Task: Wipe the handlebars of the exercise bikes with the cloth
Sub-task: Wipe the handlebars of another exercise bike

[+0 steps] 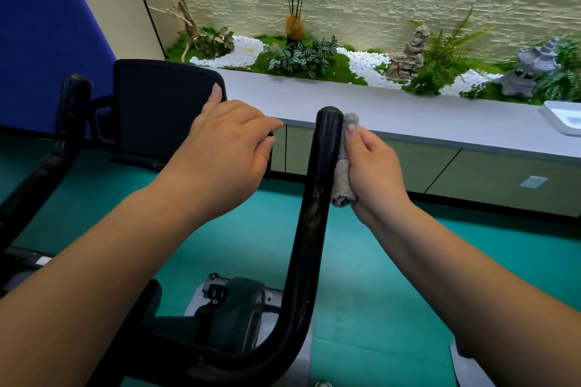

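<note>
Currently the right bar (pixel 317 185) of the bike is being wiped, and the cloth (pixel 344 166) is pressed against the bar's outer side, just below its rounded tip. For a thorough job, the cloth would best be wrapped further round the bar, so that the inner side is covered too, and drawn down along the upright toward the bend with steady pressure. The bar looks glossy and possibly damp, so a firm pinch seems needed to stop the cloth slipping.

The right hand (pixel 374 166) is curled round the rolled cloth, thumb on top pointing up, and is held beside the bar with the forearm reaching in from the lower right. The left hand (pixel 229 141) is laid palm down on the console (pixel 163 104), fingers bent over its right edge, apparently as a brace. The left bar (pixel 67 110) stands well apart, untouched by either hand.
</note>
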### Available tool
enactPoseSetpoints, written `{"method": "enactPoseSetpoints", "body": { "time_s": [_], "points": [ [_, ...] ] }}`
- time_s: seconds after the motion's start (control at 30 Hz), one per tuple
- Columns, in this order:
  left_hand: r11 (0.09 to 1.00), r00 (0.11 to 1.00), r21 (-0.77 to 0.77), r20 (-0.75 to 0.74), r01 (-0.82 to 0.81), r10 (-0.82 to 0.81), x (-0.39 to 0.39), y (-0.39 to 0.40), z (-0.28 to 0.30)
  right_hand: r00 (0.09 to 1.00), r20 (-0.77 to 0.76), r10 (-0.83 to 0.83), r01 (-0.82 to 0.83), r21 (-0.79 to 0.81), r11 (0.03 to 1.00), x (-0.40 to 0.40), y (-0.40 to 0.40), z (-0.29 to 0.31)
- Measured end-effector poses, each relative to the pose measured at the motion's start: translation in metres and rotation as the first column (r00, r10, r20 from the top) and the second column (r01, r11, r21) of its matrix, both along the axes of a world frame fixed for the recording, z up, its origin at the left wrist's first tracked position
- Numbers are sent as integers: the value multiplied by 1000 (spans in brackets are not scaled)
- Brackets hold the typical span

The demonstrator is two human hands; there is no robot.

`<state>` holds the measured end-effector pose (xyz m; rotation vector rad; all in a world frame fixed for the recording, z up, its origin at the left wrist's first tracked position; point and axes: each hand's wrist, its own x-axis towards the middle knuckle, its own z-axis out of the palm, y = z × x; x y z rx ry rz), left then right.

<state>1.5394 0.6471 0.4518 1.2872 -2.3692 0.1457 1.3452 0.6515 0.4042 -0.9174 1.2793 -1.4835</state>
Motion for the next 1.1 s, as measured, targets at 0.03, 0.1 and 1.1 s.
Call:
{"method": "enactPoseSetpoints", "body": {
  "time_s": [0.03, 0.1, 1.1],
  "points": [
    [1000, 1000, -2, -8, 6, -6, 1, 1, -1, 1000, -8, -11, 11, -3, 1000, 1, 2, 0],
    [1000, 999, -12, -29, 12, -13, 2, 3, -5, 1000, -26, -12, 12, 6, 1000, 3, 14, -8],
    [999, 999, -30, 8, -32, 33, 7, 41, -14, 711, -689, -144, -119, -319, 940, 11, 95, -25]
  ]
}}
